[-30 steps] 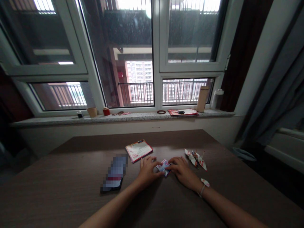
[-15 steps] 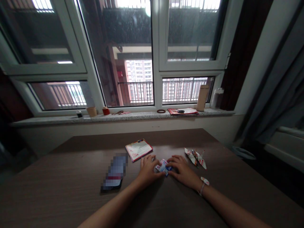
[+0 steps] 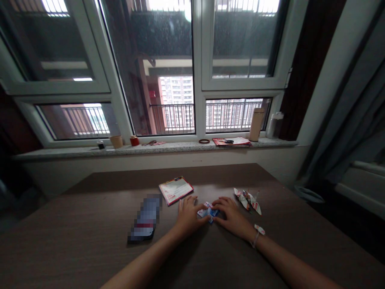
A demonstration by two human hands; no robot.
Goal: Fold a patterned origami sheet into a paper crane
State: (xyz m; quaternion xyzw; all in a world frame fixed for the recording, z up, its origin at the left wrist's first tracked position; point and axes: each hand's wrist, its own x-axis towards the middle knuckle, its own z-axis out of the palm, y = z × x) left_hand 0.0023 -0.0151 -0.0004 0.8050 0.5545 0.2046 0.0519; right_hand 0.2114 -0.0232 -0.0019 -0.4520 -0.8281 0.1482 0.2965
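Two bare hands meet over one small folded paper (image 3: 207, 211), printed blue, white and red, located on the brown table (image 3: 75, 216) at the lower centre of the frame. Left hand (image 3: 188, 216): thumb and forefinger narrowly parted, tips at the paper's left side. Right hand (image 3: 233, 217): thumb and forefinger likewise narrowly parted, tips at the right side; a band (image 3: 255, 240) encircles that wrist. Whether either hand pinches the paper or merely touches it cannot be told. Just beyond the left hand, toward the centre of the frame, lies a red-edged stack of printed sheets (image 3: 176, 190). A pixelated dark flat object (image 3: 145, 220) lies left of centre. Right of centre, near the right hand, rest pointed folded-paper pieces (image 3: 249, 201). Higher in the frame, a speckled windowsill (image 3: 183, 148) bears a tan cylinder (image 3: 256, 125), standing upright at right.
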